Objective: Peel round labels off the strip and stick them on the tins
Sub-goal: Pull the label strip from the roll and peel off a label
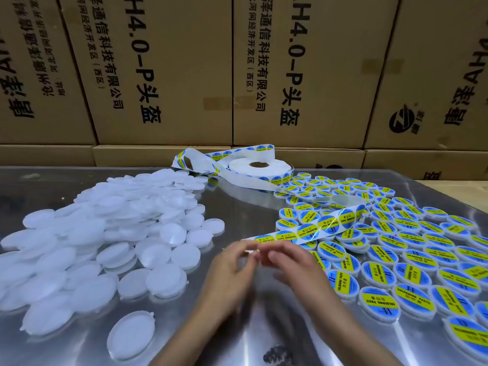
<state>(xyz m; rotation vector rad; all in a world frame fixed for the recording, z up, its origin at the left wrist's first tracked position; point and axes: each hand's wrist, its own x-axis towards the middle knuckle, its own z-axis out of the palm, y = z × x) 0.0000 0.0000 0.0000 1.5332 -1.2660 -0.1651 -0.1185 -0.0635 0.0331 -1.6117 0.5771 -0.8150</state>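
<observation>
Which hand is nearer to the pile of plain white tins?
The left hand. It sits just right of the plain white tins, while the right hand is farther right, beside the labelled tins. Both meet at the label strip.

Stacked cardboard boxes (169,75) behind shiny table (237,207).

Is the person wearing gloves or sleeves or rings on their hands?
No gloves. The left hand and right hand are both bare, and the forearms are bare too, with no sleeves showing down to the picture's bottom edge. No watch or bracelet shows. The fingers are blurred, so a thin ring cannot be ruled out.
</observation>
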